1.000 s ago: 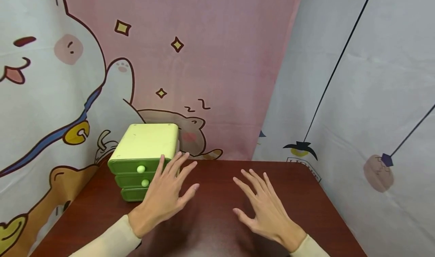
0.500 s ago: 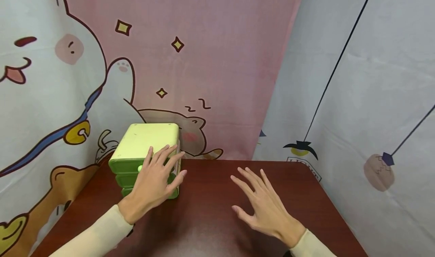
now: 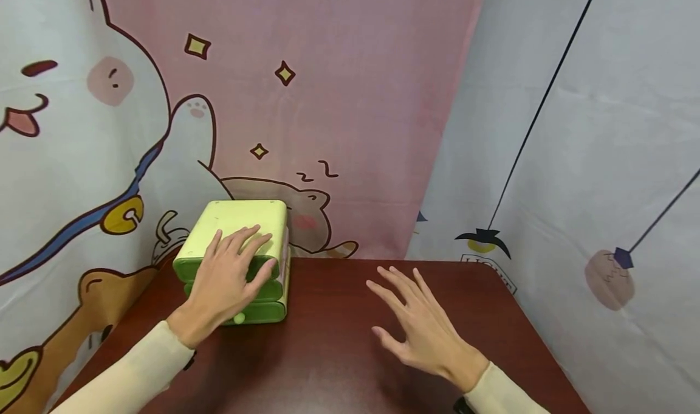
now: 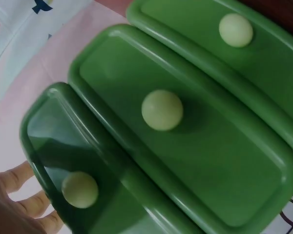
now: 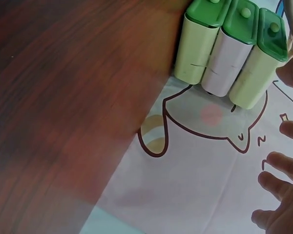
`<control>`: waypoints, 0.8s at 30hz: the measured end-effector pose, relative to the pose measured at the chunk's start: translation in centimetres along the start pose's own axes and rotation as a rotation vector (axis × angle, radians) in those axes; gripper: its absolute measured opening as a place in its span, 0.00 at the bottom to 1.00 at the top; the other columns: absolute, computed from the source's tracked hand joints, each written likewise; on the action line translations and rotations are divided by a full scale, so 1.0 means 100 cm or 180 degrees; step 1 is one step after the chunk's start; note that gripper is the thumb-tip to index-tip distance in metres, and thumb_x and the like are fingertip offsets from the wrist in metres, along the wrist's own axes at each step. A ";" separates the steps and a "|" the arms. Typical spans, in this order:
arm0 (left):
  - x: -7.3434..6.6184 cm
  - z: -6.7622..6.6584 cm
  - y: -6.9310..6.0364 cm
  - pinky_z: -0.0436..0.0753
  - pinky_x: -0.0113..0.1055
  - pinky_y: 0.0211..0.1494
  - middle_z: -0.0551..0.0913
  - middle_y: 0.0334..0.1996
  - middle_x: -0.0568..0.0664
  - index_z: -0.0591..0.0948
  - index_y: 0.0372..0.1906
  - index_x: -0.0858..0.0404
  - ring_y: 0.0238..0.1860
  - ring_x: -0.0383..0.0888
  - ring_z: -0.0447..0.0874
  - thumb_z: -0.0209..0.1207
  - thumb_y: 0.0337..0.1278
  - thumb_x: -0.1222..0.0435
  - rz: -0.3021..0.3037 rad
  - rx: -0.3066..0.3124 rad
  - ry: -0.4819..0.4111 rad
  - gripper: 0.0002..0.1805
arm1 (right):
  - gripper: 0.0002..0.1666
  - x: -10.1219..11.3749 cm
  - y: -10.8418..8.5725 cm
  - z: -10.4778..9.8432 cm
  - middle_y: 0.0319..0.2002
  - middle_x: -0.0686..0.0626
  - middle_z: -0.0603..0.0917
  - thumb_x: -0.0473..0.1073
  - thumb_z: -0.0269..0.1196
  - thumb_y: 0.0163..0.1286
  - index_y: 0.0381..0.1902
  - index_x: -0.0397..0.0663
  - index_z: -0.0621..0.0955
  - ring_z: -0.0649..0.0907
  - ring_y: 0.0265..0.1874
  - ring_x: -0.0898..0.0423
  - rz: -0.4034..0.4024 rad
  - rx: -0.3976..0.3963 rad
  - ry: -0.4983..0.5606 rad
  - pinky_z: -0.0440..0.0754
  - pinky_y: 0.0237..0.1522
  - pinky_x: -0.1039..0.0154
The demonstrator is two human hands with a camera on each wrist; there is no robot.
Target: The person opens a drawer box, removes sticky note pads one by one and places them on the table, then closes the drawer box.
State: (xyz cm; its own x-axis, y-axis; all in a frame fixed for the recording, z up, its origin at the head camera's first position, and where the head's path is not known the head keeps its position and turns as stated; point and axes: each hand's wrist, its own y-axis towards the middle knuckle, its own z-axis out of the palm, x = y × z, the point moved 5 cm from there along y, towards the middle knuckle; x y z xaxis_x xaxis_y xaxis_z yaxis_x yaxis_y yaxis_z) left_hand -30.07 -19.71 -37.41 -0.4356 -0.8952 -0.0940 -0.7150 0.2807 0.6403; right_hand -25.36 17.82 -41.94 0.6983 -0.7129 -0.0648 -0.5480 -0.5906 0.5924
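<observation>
A small three-drawer cabinet [image 3: 246, 212] with a pale yellow top stands at the back left. Its green drawer fronts [image 4: 210, 141] carry round pale-green knobs [image 4: 162, 110], and all three drawers look pushed in. With fingers spread, my left hand [image 3: 221, 280] is in front of the cabinet, its fingertips overlapping the top in the head view. Whether it touches the cabinet I cannot tell; it holds nothing and hides part of the upper drawers. My right hand [image 3: 423, 329] hovers over the middle right of the table, fingers apart, holding nothing.
The dark red-brown table [image 3: 339, 353] runs back to a pink cloth backdrop [image 3: 355, 98] printed with cartoon cats. A light grey printed cloth [image 3: 590, 158] hangs along the right side.
My left hand has moved left and slightly up, from the cabinet's right front corner to in front of its drawers. The right hand has shifted slightly left. The cabinet stays put.
</observation>
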 end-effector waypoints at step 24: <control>0.050 -0.023 0.010 0.63 0.84 0.87 0.82 0.81 0.67 0.85 0.80 0.57 0.79 0.75 0.79 0.57 0.91 0.44 -0.0410 0.0106 0.0010 0.30 | 0.49 0.015 0.022 -0.003 0.88 0.44 0.75 0.58 0.78 0.73 0.88 0.58 0.77 0.75 0.88 0.40 -0.0078 -0.0112 0.0074 0.68 0.89 0.30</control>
State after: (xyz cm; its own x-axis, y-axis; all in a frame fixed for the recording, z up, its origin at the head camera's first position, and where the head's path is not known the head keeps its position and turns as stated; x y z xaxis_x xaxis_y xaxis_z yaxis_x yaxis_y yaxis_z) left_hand -31.71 -24.73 -35.55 -0.3374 -0.9256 -0.1715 -0.7828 0.1747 0.5973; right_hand -25.42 15.58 -40.47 0.7220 -0.6891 -0.0613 -0.5142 -0.5938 0.6188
